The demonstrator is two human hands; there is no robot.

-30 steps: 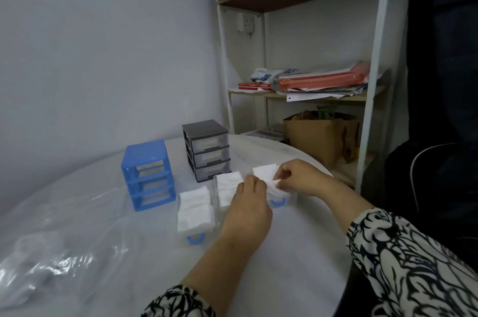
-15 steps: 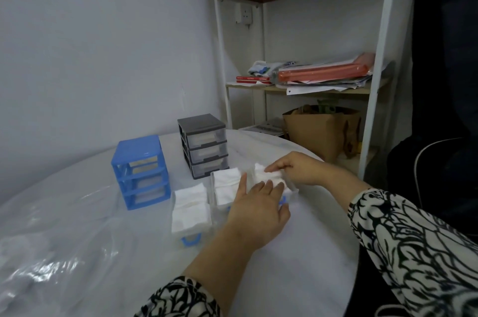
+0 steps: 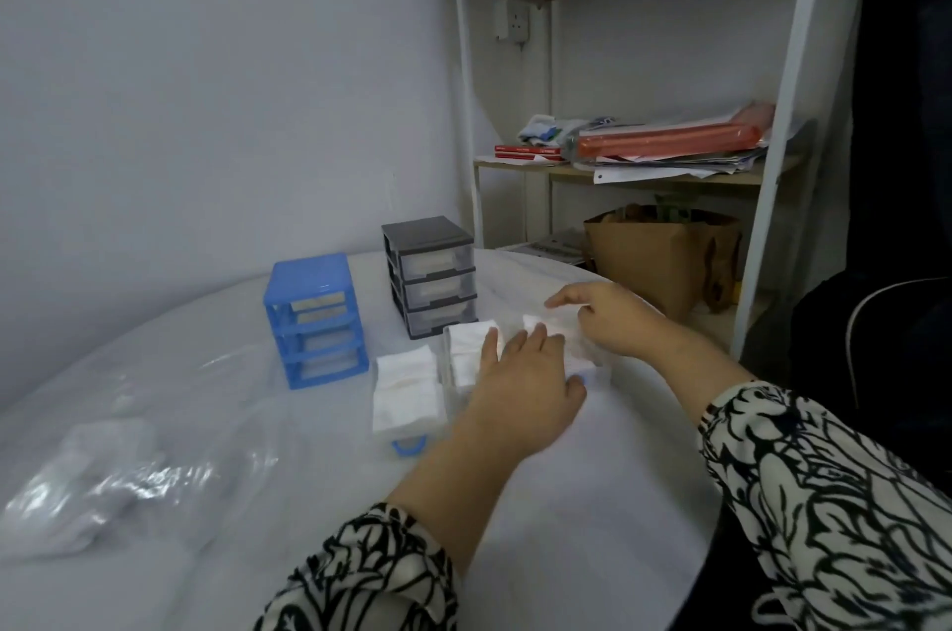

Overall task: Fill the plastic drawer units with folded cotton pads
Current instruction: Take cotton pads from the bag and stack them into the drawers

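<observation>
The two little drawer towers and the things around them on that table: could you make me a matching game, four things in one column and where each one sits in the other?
Things:
1. blue drawer unit
2. grey drawer unit
3. brown paper bag
4. orange folder

Places:
A. on the shelf, on top of a stack of papers
B. on the table, left of the other tower
C. beyond the table edge, under the paper-stacked shelf
D. on the table, nearest the white shelf frame

Pairs: 1-B, 2-D, 3-C, 4-A
</observation>
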